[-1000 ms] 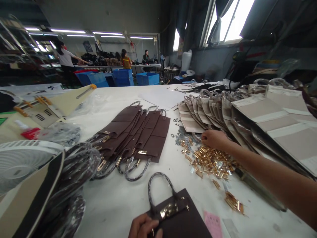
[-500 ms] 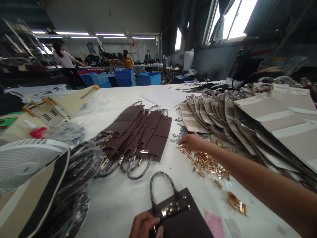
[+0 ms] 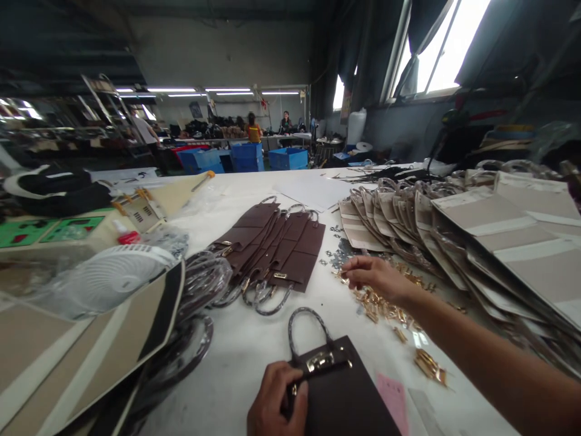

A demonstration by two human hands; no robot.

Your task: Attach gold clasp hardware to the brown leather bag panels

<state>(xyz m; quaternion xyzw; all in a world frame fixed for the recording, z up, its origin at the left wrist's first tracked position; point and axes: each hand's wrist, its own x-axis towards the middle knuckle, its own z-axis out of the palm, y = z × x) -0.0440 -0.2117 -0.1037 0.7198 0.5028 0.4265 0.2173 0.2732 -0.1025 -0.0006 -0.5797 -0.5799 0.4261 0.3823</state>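
My left hand (image 3: pixel 278 401) grips the left edge of a dark brown bag panel (image 3: pixel 347 387), its thumb on top by the metal fittings. The panel lies at the table's front with a looped, plastic-wrapped handle (image 3: pixel 310 310) at its top and a shiny gold plate (image 3: pixel 320 362) below it. My right hand (image 3: pixel 374 275) reaches over the far left end of a pile of small gold metal pieces (image 3: pixel 385 310), fingers bent and close together. Whatever its fingertips hold is too small to make out. Beside it lie small flat silver pieces (image 3: pixel 336 257).
Overlapping brown handled panels (image 3: pixel 290 248) lie mid-table. Beige handled panels (image 3: pixel 512 212) are stacked at right, more (image 3: pixel 113 339) at left beside a white fan (image 3: pixel 120 272). A pink slip (image 3: pixel 393 399) lies at the front. Co-workers (image 3: pixel 253 129) and blue bins (image 3: pixel 288 158) are beyond.
The view has turned left and slightly up, so the scene sits further right and more of the left side shows. My right hand stays by the gold pieces; my left hand keeps its grip.
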